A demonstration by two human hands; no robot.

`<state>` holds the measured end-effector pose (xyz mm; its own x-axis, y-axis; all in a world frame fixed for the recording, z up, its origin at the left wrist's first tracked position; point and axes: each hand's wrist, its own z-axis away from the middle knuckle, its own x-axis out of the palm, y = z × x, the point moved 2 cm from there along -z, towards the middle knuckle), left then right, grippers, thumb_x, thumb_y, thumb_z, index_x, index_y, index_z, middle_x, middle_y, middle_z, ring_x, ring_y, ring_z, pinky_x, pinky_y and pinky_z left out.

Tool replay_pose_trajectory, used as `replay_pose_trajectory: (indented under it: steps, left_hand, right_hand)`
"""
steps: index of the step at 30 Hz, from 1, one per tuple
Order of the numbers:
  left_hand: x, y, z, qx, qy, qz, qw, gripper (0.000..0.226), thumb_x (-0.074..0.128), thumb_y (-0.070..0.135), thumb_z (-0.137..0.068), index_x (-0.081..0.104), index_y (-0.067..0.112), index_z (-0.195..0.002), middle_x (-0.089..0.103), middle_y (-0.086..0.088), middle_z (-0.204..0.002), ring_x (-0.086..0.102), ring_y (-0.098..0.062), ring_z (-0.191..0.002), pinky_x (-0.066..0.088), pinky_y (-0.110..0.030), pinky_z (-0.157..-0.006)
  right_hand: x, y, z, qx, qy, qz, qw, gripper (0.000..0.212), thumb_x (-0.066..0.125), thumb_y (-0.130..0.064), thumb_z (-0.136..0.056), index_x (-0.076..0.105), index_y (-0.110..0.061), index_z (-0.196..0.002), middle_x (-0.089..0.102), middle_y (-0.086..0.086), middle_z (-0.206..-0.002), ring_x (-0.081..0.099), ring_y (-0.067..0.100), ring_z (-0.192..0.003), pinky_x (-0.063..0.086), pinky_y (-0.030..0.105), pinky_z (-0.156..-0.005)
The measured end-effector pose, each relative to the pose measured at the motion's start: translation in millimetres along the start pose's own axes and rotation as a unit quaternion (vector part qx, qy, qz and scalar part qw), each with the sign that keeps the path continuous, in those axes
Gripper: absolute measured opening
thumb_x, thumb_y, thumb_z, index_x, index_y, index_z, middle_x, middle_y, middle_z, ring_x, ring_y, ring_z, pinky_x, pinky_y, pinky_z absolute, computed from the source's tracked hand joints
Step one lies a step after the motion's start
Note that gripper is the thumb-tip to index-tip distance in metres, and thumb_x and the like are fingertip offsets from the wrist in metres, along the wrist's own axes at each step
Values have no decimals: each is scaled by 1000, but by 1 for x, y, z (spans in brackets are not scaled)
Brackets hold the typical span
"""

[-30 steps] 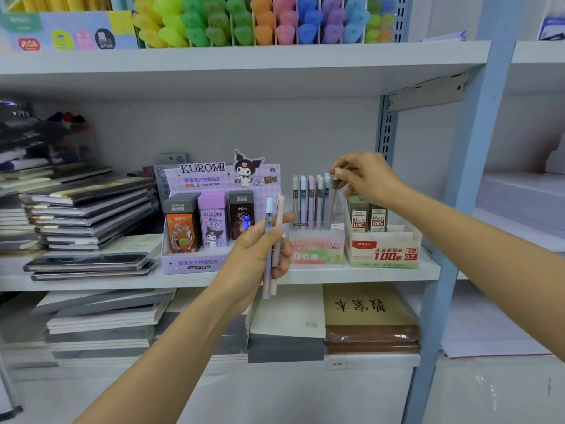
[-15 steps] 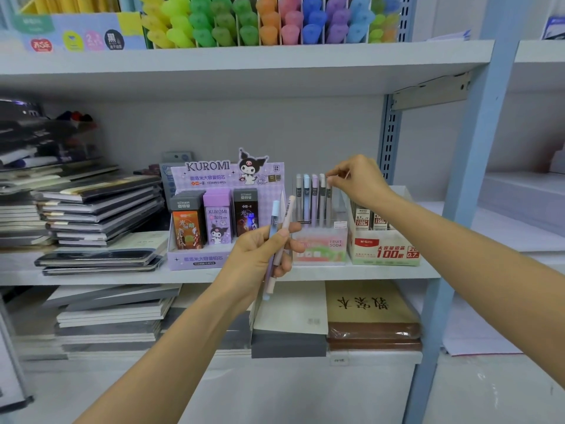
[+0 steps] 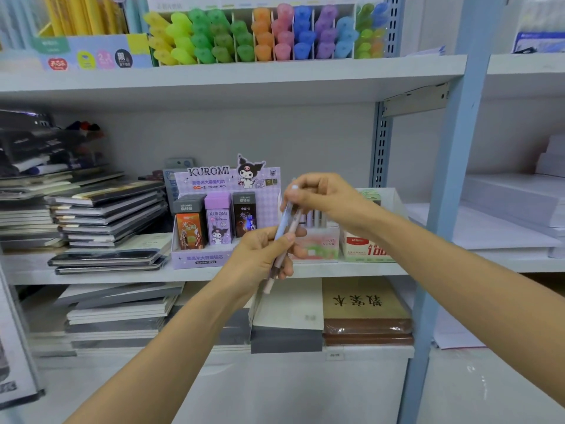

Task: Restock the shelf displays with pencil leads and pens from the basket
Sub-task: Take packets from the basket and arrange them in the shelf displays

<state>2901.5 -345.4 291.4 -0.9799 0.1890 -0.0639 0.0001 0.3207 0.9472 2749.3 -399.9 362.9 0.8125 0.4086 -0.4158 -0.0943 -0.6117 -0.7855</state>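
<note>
Two pens [image 3: 278,243], slim plastic with pastel barrels: blue pen [image 3: 283,220] and pink pen [image 3: 273,272], side by side, tops tilted toward 1 o'clock. Location: in the air in front of the middle shelf [image 3: 351,268], just before the Fruit Soda pen display [image 3: 321,247], not yet in it.

Left hand [image 3: 260,255]: fingers and thumb curled round both barrels at mid-length, lower ends sticking out below the palm at 6 o'clock.

Right hand [image 3: 321,197]: at 1 o'clock from left hand, fingers bent, thumb and forefinger pinching the white top end of blue pen. Outline slightly blurred.

Handling, as judged: very light, stiff, smooth and somewhat slippery. Not fragile, though tips and clips best spared knocks. Best hold: pinch near the top end, one pen at a time, lower barrel left free for dropping tip-down into a slot. Looser left grip needed first, otherwise both pens likely drawn out together.

Neighbours: Kuromi lead display [image 3: 211,259] at 9 o'clock of pen display, three lead cases [image 3: 217,228] upright inside. Red-and-white lead box [image 3: 363,247] at 3 o'clock. Highlighters [image 3: 263,35] on upper shelf [image 3: 244,75] at 12 o'clock. Stacked notebooks [image 3: 107,206] far out at 9 o'clock. Basket not in view.
</note>
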Motion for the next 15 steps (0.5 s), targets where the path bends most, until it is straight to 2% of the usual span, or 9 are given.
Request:
replay_pose_trajectory:
  steps: [3,6,8,12,15]
  left_hand:
    - [-7,-3,4,-14,15,-20,1000,21,50,19,-100,66,9,-110,69,2,-74,55,-8,-49,43,-17,-46]
    - [-15,-7,5,-28,52,-22,998,21,49,21,-101,66,12,-108,66,1,-72,52,-10,-48,39,-18,-44]
    - [-19,-9,4,-35,79,-10,996,21,47,21,-102,65,12,-108,64,2,-68,49,-9,-47,36,-17,-42]
    - [-22,-9,0,-25,112,23,993,22,47,20,-102,66,9,-105,60,-3,-66,44,-9,-45,35,-14,-41]
    - [-22,-8,-5,-10,123,29,992,23,47,17,-102,68,7,-102,58,-5,-68,44,-8,-45,36,-14,-42]
  right_hand:
    - [-19,-8,-4,-20,111,-40,993,10,57,-13,-95,62,-5,-95,73,12,-89,70,14,-76,55,21,-69]
    - [-49,-15,-7,-56,229,-11,972,9,57,-15,-97,62,-9,-94,72,8,-85,71,15,-71,54,21,-66]
    - [-69,-14,-9,-66,280,29,957,8,57,-16,-97,61,-12,-92,71,6,-81,70,13,-68,52,21,-61]
    - [-81,8,-15,-23,289,138,947,12,62,-14,-94,62,-19,-82,72,8,-79,69,9,-60,48,14,-52]
    - [-75,27,-18,5,277,185,943,4,65,-14,-91,65,-11,-89,71,6,-77,68,4,-57,52,12,-56]
